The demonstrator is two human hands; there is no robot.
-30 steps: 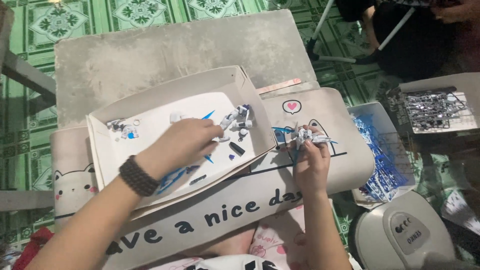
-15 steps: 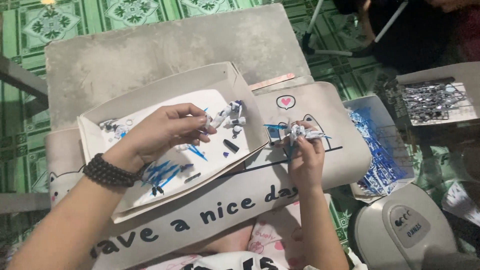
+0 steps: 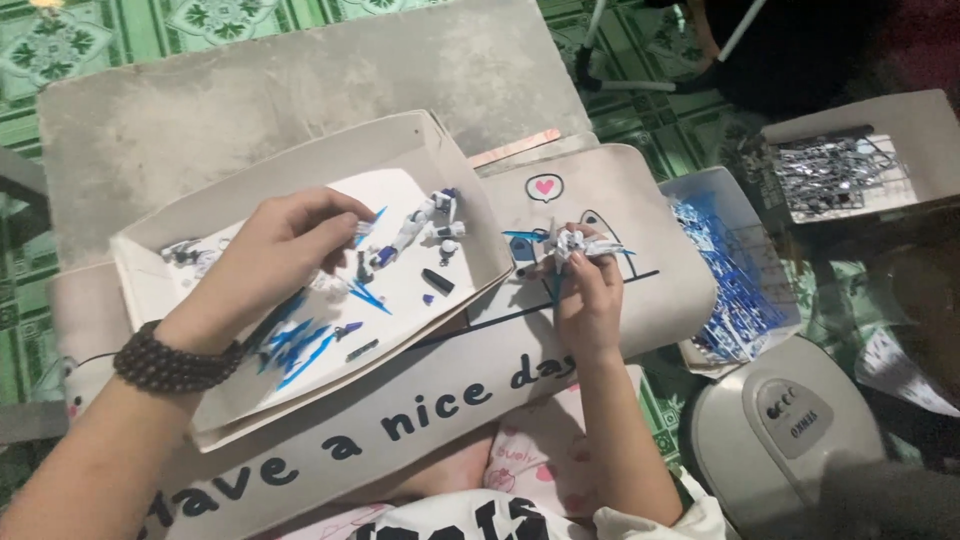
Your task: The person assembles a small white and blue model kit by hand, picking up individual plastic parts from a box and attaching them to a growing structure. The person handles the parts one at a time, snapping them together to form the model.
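Two hands — right hand (image 3: 588, 300) pinching model figure (image 3: 566, 245), left hand (image 3: 275, 260) in parts tray (image 3: 300, 160)

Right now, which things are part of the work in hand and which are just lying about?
In use: left hand, tray, loose parts, right hand, model.
Lying about: blue sprues, grey sprues, white appliance.

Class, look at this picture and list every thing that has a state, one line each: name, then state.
left hand: inside the tray, fingers curled over small parts
right hand: raised, pinching the model figure
model figure: partly built, held above the lap desk
cardboard tray: open, tilted, holding loose parts
blue parts box: open, filled
grey parts box: open, filled
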